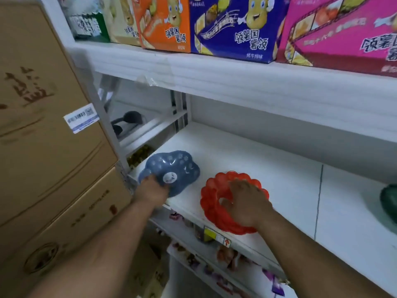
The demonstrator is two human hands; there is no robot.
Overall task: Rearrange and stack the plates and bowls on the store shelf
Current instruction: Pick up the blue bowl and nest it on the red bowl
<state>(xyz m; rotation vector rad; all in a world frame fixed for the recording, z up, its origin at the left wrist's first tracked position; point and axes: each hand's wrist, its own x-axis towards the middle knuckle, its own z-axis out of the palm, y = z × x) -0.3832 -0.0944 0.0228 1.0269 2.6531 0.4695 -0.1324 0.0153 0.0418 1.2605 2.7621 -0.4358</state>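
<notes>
A blue flower-shaped plastic bowl (174, 168) with a white sticker sits tilted at the left end of the white shelf (268, 168). My left hand (153, 191) grips its near rim. A red scalloped plastic bowl (211, 197) lies near the shelf's front edge, partly over it. My right hand (247, 203) rests on top of it with fingers spread, covering its middle. A dark green bowl (388, 203) shows only partly at the right edge of the view.
Stacked cardboard boxes (43, 147) stand close on the left. The shelf above holds colourful snack boxes (236, 29). Packaged goods (225, 254) fill the shelf below. A side shelf (129, 123) behind holds dark items.
</notes>
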